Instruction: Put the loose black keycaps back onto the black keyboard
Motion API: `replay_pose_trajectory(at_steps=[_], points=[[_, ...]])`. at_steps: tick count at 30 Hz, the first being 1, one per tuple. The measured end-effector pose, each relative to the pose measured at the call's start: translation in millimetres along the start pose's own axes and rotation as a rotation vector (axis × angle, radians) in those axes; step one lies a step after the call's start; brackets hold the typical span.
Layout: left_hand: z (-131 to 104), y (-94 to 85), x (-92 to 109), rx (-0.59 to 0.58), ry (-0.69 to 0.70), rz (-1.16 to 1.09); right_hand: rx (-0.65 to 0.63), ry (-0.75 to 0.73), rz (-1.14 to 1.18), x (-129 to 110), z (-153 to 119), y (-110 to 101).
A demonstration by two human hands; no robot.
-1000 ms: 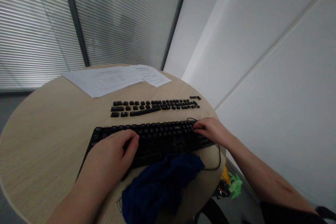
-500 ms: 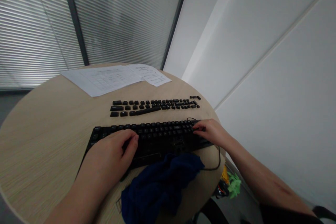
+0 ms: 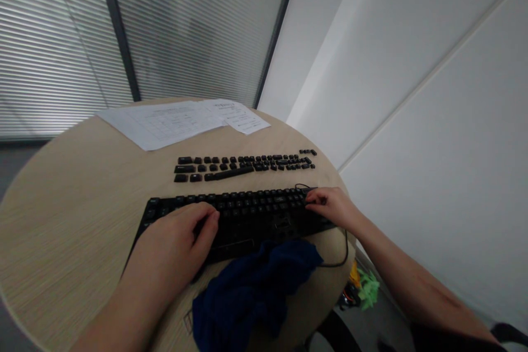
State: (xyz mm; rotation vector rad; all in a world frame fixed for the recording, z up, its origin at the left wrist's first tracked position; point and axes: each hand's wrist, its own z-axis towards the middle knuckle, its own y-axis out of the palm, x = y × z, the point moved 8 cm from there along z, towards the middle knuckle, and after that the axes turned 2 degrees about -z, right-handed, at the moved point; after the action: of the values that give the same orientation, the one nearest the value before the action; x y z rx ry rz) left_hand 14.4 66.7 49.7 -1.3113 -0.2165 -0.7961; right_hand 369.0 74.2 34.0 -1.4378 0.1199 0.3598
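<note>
A black keyboard (image 3: pixel 247 225) lies across the round table, with bare patches along its near side where keycaps are off. Over its left part rests my left hand (image 3: pixel 177 242), fingers curled under and thumb against the index finger; anything inside is hidden. At the right end of the key rows, my right hand (image 3: pixel 330 203) has its fingertips pinched together on the keyboard. Whatever is between them is too small to make out. Loose black keycaps (image 3: pixel 185 169) stand in rows beyond the keyboard, including a long space bar (image 3: pixel 233 172).
A crumpled blue cloth (image 3: pixel 251 291) lies at the keyboard's near edge. Printed paper sheets (image 3: pixel 173 121) lie at the table's (image 3: pixel 74 198) far side. A thin cable (image 3: pixel 345 247) loops at the right edge, near the white wall (image 3: pixel 433 137). Below are green and yellow items (image 3: pixel 367 289).
The view has shifted very slightly. Both hands stay at nearly the same places on the keyboard, and the keycaps and cloth have not visibly moved.
</note>
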Motion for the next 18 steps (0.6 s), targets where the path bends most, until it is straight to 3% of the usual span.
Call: replay_pose_trajectory(at_steps=[12,18], points=[[1.9,-1.6,3.0,-0.001,-0.012,-0.003,-0.081,-0.096,0.057,-10.2,-0.1,-3.3],[1.6,-2.2,3.1,0.001,-0.024,-0.006,-0.041,-0.043,0.041,-5.4,-1.0,-0.7]])
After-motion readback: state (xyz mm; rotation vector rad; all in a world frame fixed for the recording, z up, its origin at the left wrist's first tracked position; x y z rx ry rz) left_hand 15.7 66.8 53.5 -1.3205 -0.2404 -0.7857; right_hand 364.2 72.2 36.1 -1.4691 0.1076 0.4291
